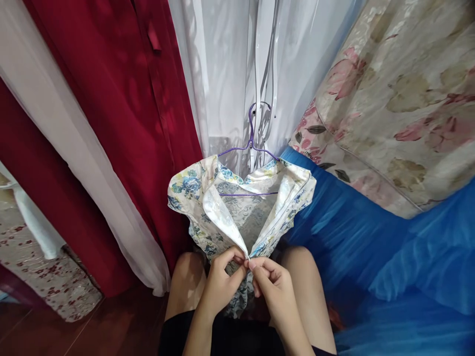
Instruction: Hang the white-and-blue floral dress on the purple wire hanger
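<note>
A cream sleeveless garment with blue flowers (191,185) hangs on a purple wire hanger (252,133) in front of me. Its front is unfastened from the neck down to my hands, and the pale lining is turned outward on both edges. My left hand (226,277) pinches the left front edge at the bottom of the opening. Right against it, my right hand (272,282) pinches the other edge, thumb and finger together. The fingertips of both hands meet there. Whatever small fastener may sit between them is hidden.
Red fabric (148,123) hangs at the left beside a pale sheer length (85,128). White cloth with ribbons (222,64) hangs behind the hanger. Blue tulle (371,257) and flowered fabric (393,99) fill the right. My knees flank the garment above a brown tiled floor (111,326).
</note>
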The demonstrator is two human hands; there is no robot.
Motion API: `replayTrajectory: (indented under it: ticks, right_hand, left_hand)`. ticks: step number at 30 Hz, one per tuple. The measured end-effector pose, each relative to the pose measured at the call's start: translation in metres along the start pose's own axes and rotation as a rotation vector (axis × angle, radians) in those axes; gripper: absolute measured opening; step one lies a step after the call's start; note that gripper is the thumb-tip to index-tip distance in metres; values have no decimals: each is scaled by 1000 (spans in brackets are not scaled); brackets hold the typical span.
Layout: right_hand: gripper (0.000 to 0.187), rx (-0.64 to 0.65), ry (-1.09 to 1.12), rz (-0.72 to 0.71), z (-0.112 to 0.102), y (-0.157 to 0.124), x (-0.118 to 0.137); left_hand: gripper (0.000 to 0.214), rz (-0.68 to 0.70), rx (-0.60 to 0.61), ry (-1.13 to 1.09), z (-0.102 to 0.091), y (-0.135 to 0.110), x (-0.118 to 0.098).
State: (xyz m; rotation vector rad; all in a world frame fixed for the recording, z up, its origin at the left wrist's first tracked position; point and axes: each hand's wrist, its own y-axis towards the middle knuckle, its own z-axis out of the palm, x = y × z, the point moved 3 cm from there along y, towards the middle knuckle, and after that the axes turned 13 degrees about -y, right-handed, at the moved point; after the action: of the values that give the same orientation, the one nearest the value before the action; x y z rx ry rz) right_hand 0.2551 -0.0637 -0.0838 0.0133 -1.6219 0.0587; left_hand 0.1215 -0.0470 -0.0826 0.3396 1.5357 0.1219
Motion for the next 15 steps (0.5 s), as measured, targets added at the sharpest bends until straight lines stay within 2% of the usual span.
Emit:
replayTrajectory:
  ticks: [9, 15]
  right_hand:
    - [39, -48, 26, -5, -8, 0, 7]
    - [38, -76, 67, -73, -12, 11, 29]
  left_hand:
    - [15, 9, 70, 13, 7, 2, -12]
    - [15, 4, 105, 95, 8, 2, -21]
